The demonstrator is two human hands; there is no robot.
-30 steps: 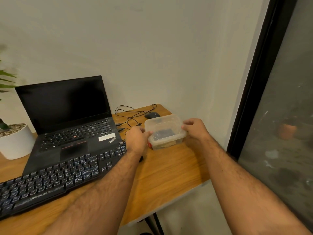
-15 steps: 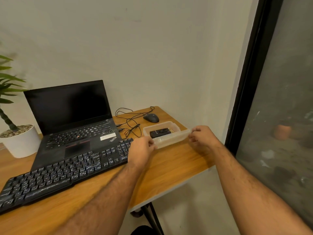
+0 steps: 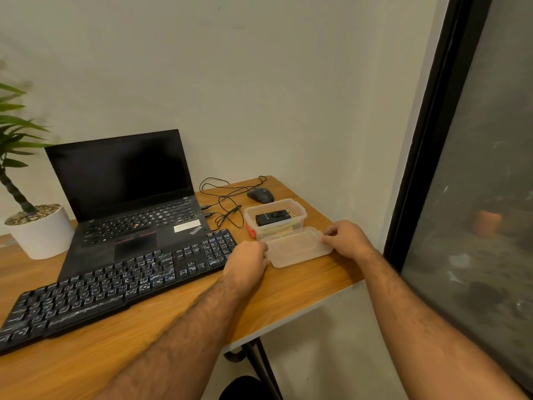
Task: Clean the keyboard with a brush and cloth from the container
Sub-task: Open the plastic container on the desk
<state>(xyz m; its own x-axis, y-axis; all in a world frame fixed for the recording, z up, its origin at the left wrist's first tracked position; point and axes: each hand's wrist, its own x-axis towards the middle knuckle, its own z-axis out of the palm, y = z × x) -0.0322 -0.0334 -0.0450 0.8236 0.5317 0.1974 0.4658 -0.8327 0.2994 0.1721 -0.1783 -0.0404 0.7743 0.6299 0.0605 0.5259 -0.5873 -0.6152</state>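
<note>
A clear plastic container (image 3: 300, 212) stands open on the wooden desk (image 3: 288, 295), right of the black keyboard (image 3: 115, 284). Inside it lies a black oblong object (image 3: 273, 218) over something pale and yellowish; a red bit shows at its left corner. The clear lid (image 3: 297, 249) lies flat on the desk just in front of the container. My left hand (image 3: 245, 262) grips the lid's left end. My right hand (image 3: 347, 239) pinches its right end. I cannot make out a brush or a cloth for certain.
An open black laptop (image 3: 127, 197) stands behind the keyboard. A black mouse (image 3: 260, 194) and tangled cables (image 3: 225, 203) lie behind the container. A white plant pot (image 3: 40, 232) sits at far left. The desk's right edge is near a dark glass door (image 3: 476, 197).
Both hands lifted the lid off the container, brought it toward me and set it on the desk in front of the container. The container now stands open.
</note>
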